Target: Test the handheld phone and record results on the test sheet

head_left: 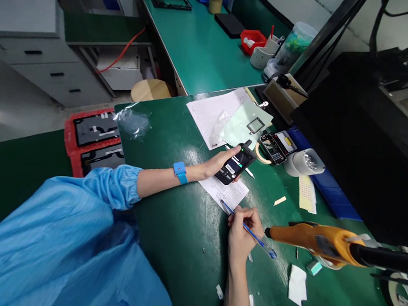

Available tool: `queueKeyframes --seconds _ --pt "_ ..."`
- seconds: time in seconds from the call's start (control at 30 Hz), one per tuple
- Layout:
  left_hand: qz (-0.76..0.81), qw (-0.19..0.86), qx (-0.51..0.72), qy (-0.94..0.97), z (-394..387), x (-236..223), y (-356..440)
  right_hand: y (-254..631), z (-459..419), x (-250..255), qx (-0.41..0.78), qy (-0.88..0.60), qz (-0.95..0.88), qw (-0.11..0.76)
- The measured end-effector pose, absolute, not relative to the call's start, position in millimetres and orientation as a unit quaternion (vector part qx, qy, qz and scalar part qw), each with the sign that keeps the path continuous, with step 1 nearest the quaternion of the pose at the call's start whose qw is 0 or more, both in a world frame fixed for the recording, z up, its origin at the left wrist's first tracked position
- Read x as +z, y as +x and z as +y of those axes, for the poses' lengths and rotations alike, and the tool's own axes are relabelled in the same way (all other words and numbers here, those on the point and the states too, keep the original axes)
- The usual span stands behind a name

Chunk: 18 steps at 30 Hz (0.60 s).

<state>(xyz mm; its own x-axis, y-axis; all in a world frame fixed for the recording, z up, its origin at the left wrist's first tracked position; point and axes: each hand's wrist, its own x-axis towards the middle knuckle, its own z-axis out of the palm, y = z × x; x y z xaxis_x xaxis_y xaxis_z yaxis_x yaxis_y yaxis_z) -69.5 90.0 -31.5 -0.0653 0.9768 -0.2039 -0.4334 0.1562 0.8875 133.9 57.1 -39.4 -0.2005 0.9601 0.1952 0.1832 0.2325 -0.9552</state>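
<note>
My left hand (220, 163), with a blue wrist strap (180, 172) behind it, is closed around a black handset (237, 166) with a stubby antenna. Its lit screen reads "android", and a small green light glows near the top. A paper sheet with writing (229, 192) lies on the bench partly under the handset. In my right hand (244, 229) is a clear ballpoint pen (254, 235) with a blue end, its tip over the edge of that sheet. My right forearm rests along the bench top.
Beyond the handset lie papers (207, 113), a pale green sheet (243, 123), a tape roll (262, 154) and an opened device (274, 149). An orange-handled tool (310, 239) juts in from the right. Red trays (80, 155) sit left of the bench; a plastic bag (134, 121) lies on its corner.
</note>
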Motion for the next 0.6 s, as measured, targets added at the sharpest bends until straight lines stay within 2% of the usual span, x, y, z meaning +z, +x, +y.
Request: queueKeyframes --seconds 0.6 --pt "0.462 0.596 0.545 0.368 85.7 -25.7 -69.3 136.2 57.2 -42.5 0.442 -0.448 -0.642 0.438"
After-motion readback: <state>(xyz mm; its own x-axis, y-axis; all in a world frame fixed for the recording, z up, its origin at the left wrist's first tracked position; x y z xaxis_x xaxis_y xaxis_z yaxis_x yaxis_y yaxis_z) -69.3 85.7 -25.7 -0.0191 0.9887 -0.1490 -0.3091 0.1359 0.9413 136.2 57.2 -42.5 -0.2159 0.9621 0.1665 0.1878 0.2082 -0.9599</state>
